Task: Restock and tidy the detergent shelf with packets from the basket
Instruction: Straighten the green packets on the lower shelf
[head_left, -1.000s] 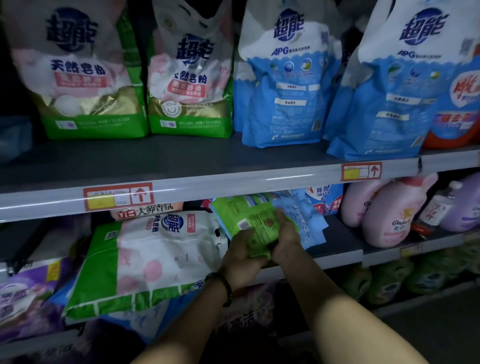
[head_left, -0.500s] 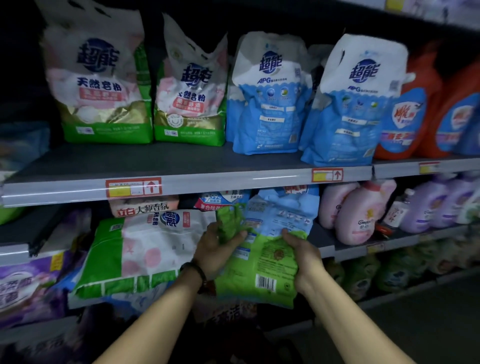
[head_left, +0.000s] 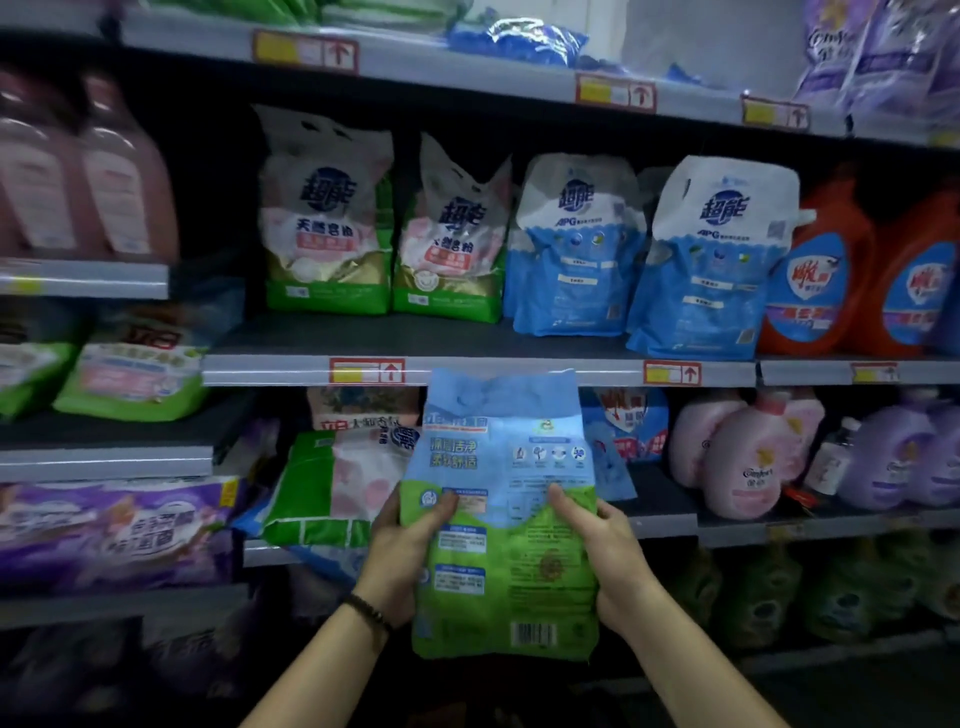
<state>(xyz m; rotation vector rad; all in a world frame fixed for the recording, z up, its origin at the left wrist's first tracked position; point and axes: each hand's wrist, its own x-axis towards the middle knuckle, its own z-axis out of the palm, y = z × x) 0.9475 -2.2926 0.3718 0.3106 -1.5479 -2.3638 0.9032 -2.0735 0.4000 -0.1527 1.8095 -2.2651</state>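
So right now I've got the packet (head_left: 501, 514) up in both hands. It's upright in the air in front of the lower shelf (head_left: 660, 514), not resting on anything, and its top edge overlaps the rail of the middle shelf (head_left: 519, 371). The back faces me, barcode down at the bottom. My guess is it needs turning round before it goes anywhere, since the green bags (head_left: 327, 234) and blue pouches (head_left: 576, 249) on the middle shelf all stand upright with logos out.

Grip: my left hand (head_left: 402, 556) is clamped on the packet's left edge, thumb across the near face, fingers wrapped behind where I can't see them. My right hand (head_left: 605, 556) does the same on the right edge. They sit at about the same height, roughly halfway up, well apart with the packet between them. A two-sided hold makes sense to me, because the thing looks soft and would probably sag if held by one corner. Both forearms come up from the bottom of the view and angle in toward the packet. There's a dark band (head_left: 369, 613) on the left wrist.

Behind the packet a big bag (head_left: 332, 483) lies flat on the lower shelf, probably something that wants tidying. No basket in view.
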